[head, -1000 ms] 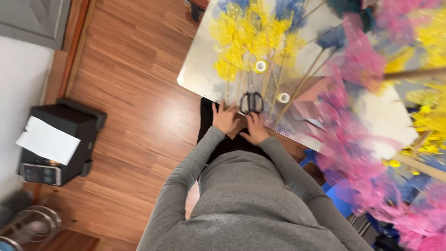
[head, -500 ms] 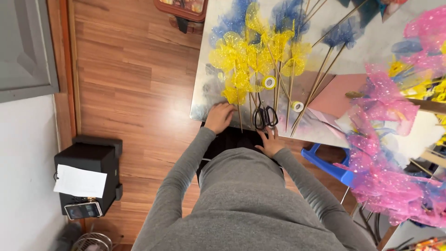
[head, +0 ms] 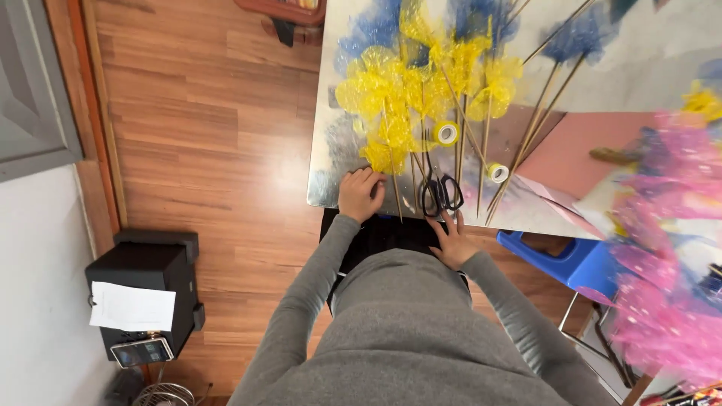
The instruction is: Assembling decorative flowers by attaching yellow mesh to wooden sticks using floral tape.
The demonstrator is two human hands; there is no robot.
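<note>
My left hand (head: pixel 359 194) rests half curled on the near edge of the shiny table (head: pixel 331 143), gripping nothing that I can make out, its fingertips just beside a thin wooden stick (head: pixel 394 192) that carries a yellow cellophane flower (head: pixel 385 153). My right hand (head: pixel 453 242) lies open and empty at the same edge, fingers spread, tips touching the handles of the black scissors (head: pixel 441 194). The scissors lie flat among the sticks, blades pointing away from me.

Several stick ends reach right up to the table edge, so a careless nudge from either hand could, I think, tip a flower onto the wooden floor (head: pixel 210 135). Pulling the scissors back might drag the sticks that cross them, or snag the yellow film. The two tape rolls (head: pixel 446 133) nearby could roll off if the pile shifts.
</note>
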